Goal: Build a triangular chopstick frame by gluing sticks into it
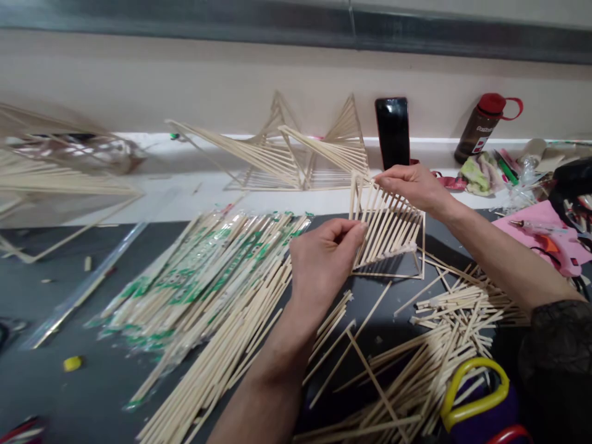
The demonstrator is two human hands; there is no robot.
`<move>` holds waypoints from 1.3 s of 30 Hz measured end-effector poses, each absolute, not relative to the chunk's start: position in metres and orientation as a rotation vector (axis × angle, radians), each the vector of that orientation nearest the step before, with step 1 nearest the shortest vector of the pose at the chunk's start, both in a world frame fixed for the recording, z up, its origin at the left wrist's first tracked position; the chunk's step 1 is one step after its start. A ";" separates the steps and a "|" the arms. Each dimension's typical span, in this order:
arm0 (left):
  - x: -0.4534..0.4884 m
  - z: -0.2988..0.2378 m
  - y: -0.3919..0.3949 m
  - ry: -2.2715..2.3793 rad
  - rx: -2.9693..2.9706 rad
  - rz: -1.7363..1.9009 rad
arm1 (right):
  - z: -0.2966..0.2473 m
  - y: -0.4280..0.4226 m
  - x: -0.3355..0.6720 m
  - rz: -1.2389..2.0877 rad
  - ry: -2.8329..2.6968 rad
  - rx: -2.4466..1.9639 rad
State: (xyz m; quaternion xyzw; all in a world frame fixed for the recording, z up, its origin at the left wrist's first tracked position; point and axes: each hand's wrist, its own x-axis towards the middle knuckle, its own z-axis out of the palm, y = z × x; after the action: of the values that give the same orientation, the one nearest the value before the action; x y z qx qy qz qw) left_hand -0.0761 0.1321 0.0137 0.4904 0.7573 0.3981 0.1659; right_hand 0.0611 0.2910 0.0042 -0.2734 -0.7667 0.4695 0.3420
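A small open frame built of thin wooden chopsticks (387, 234) stands on the dark tabletop, with a row of slanting sticks across it. My left hand (326, 253) is closed in a pinch at its left side, on the lower part of a chopstick (364, 206). At the frame's top edge, the thumb and fingers of my right hand (411, 187) are pinched at that stick's upper end. The fingertips partly cover both ends, so I cannot tell whether the stick touches the frame.
Green-marked wrapped chopsticks (203, 271) and loose chopsticks (231, 345) lie left. Cut sticks (444, 345) and yellow-handled scissors (476, 394) are front right. Behind stand twisted stick models (319, 151), a phone (392, 132) and a bottle (481, 126). A ruler (92, 280) lies far left.
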 end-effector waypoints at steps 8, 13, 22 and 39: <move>-0.076 0.015 0.135 2.204 1.396 1.078 | 0.002 0.289 0.056 1.328 -1.915 -0.728; -0.077 0.015 0.135 2.190 1.402 1.083 | 0.002 0.288 0.056 1.326 -1.917 -0.730; -0.077 0.014 0.137 2.188 1.393 1.085 | 0.004 0.286 0.055 1.346 -1.890 -0.749; -0.077 0.011 0.139 2.121 1.344 1.081 | 0.006 0.281 0.054 1.302 -1.916 -0.747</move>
State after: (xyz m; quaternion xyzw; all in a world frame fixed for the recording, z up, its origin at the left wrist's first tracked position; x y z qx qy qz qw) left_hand -0.0770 0.1386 0.0110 0.4814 0.7598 0.3872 0.2028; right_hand 0.0541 0.2814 0.0065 -0.2879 -0.7386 0.5016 0.3464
